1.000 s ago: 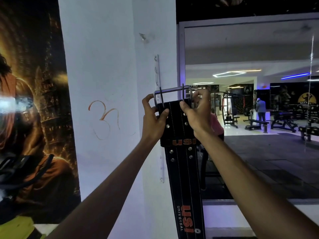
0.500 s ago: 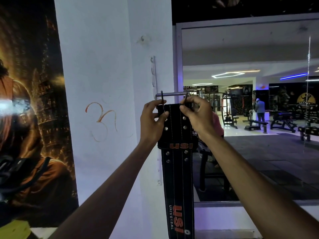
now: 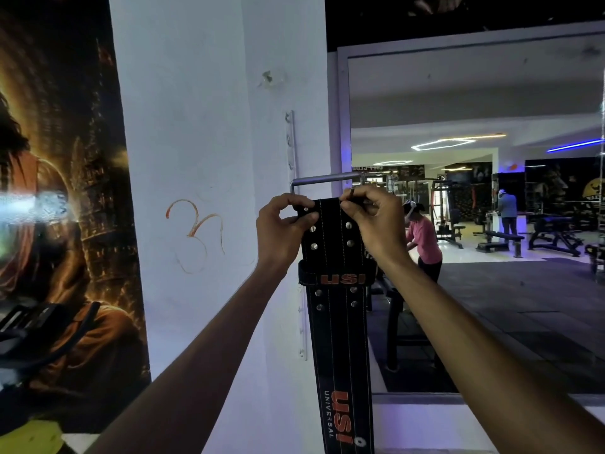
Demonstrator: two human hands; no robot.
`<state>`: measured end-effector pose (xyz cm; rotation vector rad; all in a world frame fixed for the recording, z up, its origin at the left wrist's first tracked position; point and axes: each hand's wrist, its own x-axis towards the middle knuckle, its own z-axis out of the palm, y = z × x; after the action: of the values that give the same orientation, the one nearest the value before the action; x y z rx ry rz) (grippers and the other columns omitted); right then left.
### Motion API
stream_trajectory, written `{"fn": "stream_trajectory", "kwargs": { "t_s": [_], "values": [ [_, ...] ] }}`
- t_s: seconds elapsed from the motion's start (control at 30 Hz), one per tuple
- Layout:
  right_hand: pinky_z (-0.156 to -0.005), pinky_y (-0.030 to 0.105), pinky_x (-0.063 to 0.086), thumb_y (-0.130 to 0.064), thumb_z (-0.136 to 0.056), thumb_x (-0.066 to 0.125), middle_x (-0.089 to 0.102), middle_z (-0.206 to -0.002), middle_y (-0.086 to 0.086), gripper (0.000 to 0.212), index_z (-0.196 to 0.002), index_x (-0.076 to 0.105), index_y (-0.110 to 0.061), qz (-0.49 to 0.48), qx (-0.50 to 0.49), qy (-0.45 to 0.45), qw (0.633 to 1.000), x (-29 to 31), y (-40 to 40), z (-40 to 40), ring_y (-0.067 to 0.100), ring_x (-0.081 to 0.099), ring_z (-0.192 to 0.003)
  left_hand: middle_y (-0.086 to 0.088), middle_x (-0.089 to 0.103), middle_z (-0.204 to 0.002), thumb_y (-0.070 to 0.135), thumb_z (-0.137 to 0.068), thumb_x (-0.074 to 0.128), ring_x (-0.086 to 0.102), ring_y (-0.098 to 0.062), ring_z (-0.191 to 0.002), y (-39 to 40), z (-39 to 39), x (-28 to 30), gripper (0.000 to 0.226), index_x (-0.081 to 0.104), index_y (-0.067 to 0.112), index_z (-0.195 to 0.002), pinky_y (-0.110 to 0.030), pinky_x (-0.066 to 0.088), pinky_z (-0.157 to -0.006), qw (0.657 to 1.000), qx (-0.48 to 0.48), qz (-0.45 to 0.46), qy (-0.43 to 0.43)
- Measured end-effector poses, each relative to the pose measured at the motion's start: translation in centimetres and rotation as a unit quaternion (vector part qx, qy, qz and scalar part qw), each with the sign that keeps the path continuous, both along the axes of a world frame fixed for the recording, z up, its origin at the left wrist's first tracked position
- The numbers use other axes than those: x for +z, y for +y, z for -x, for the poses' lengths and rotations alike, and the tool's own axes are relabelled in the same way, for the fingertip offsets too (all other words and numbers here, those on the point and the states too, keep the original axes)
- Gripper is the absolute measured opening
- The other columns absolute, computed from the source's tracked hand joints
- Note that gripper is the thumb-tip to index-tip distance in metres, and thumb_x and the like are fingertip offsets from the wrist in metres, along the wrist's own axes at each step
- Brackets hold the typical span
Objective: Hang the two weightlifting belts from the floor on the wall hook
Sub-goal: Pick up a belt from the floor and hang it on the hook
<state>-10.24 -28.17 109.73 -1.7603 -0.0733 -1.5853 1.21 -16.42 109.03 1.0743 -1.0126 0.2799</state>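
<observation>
Both hands [image 3: 281, 231] [image 3: 376, 224] pinch belt [image 3: 337, 309] top corners, just under hook [image 3: 327, 179].

Belt [image 3: 334, 257], held between both hands: black with pale stitch lines, silver studs and orange-red "USI" lettering. Bar [image 3: 327, 179] above the hands: grey metal. Wall [image 3: 196, 126] left of the hands: white, bearing an orange scrawl [image 3: 196, 231].

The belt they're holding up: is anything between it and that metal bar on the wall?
Nothing visible. Both hands, left and right, pinch the top of the belt just under the bar, with only bare wall showing in the gap. Whether the buckle is over the bar cannot be told.
</observation>
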Motion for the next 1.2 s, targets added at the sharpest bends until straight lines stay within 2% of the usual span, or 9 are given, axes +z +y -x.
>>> {"fn": "stream_trajectory", "kwargs": {
  "t_s": [0.13, 0.23, 0.33, 0.53, 0.63, 0.8, 0.9, 1.1, 1.2],
  "values": [
    [-0.049, 0.017, 0.056, -0.001, -0.086, 0.071, 0.072, -0.09, 0.003, 0.017, -0.093, 0.071, -0.016, -0.009, 0.013, 0.005, 1.0, 0.1, -1.2, -0.8, 0.009, 0.069, -0.071, 0.003, 0.069, -0.105, -0.006, -0.081, 0.077, 0.075, -0.035, -0.097, -0.6, -0.5, 0.0, 0.044, 0.073, 0.023, -0.114, -0.02, 0.058, -0.071, 1.0, 0.002, -0.004, -0.013],
    [-0.048, 0.014, 0.054, 0.0, -0.085, 0.072, 0.072, -0.096, 0.003, 0.02, -0.096, 0.07, -0.017, -0.007, 0.008, 0.002, 1.0, 0.1, -2.0, -2.3, -0.005, 0.068, -0.071, 0.005, 0.067, -0.102, -0.006, -0.08, 0.078, 0.072, -0.037, -0.104, -1.2, -1.9, -0.1, 0.048, 0.07, 0.023, -0.118, -0.018, 0.057, -0.068, 1.0, 0.006, -0.008, -0.024],
    [-0.05, 0.012, 0.053, 0.001, -0.085, 0.072, 0.071, -0.088, -0.002, 0.019, -0.094, 0.069, -0.016, -0.009, 0.004, 0.003, 1.0, -0.2, -3.3, -4.3, -0.008, 0.066, -0.066, -0.001, 0.066, -0.104, -0.005, -0.079, 0.08, 0.07, -0.042, -0.104, -2.4, -4.1, -0.4, 0.05, 0.069, 0.022, -0.119, -0.019, 0.058, -0.066, 1.0, 0.006, -0.006, -0.027],
    [-0.07, 0.018, 0.058, 0.002, -0.083, 0.073, 0.073, -0.096, 0.004, 0.014, -0.09, 0.071, -0.01, -0.012, -0.025, -0.012, 1.0, -1.1, -6.6, -9.6, 0.003, 0.07, -0.078, -0.002, 0.07, -0.107, -0.004, -0.075, 0.084, 0.075, -0.032, -0.088, -5.4, -9.6, -0.9, 0.059, 0.061, 0.018, -0.126, -0.026, 0.061, -0.067, 1.0, -0.021, -0.019, -0.004],
    [-0.075, 0.019, 0.058, 0.001, -0.083, 0.074, 0.073, -0.098, 0.003, 0.013, -0.093, 0.072, -0.007, -0.02, -0.04, -0.018, 0.999, -1.0, -8.2, -12.7, -0.001, 0.07, -0.081, -0.003, 0.071, -0.108, -0.003, -0.076, 0.084, 0.075, -0.032, -0.091, -7.2, -12.9, -0.6, 0.061, 0.061, 0.019, -0.128, -0.027, 0.062, -0.069, 0.999, -0.029, -0.021, -0.012],
    [-0.07, 0.013, 0.055, 0.002, -0.085, 0.072, 0.071, -0.095, -0.001, 0.012, -0.092, 0.071, -0.008, -0.028, -0.047, -0.045, 0.998, -0.5, -10.2, -17.5, -0.01, 0.067, -0.081, -0.009, 0.072, -0.115, -0.005, -0.077, 0.081, 0.072, -0.017, -0.103, -10.2, -18.0, 0.1, 0.062, 0.063, 0.017, -0.132, -0.037, 0.065, -0.077, 0.999, -0.043, -0.008, -0.015],
    [-0.071, 0.015, 0.058, 0.001, -0.085, 0.072, 0.069, -0.092, -0.004, 0.01, -0.091, 0.071, -0.007, -0.03, -0.049, -0.039, 0.998, -0.1, -12.0, -20.2, -0.012, 0.066, -0.079, -0.008, 0.073, -0.115, -0.002, -0.078, 0.081, 0.073, -0.027, -0.104, -11.8, -20.6, 0.1, 0.063, 0.06, 0.02, -0.134, -0.039, 0.065, -0.079, 0.999, -0.042, -0.003, -0.001],
    [-0.053, 0.011, 0.055, 0.001, -0.085, 0.072, 0.068, -0.09, -0.001, 0.008, -0.092, 0.071, -0.002, -0.039, -0.049, -0.038, 0.997, 0.7, -14.7, -25.2, -0.013, 0.064, -0.065, -0.006, 0.074, -0.115, 0.004, -0.081, 0.082, 0.073, -0.023, -0.107, -14.8, -25.1, 0.8, 0.065, 0.059, 0.023, -0.14, -0.045, 0.064, -0.088, 1.0, -0.018, 0.0, 0.023],
    [-0.073, 0.021, 0.06, -0.001, -0.084, 0.074, 0.07, -0.089, -0.004, 0.008, -0.092, 0.072, -0.004, -0.039, -0.051, -0.041, 0.997, 1.4, -16.7, -27.6, -0.012, 0.066, -0.072, -0.007, 0.074, -0.116, 0.004, -0.081, 0.082, 0.074, -0.014, -0.099, -16.3, -27.1, 1.6, 0.066, 0.06, 0.022, -0.14, -0.045, 0.064, -0.087, 1.0, 0.0, -0.001, 0.022]
  ]
}}
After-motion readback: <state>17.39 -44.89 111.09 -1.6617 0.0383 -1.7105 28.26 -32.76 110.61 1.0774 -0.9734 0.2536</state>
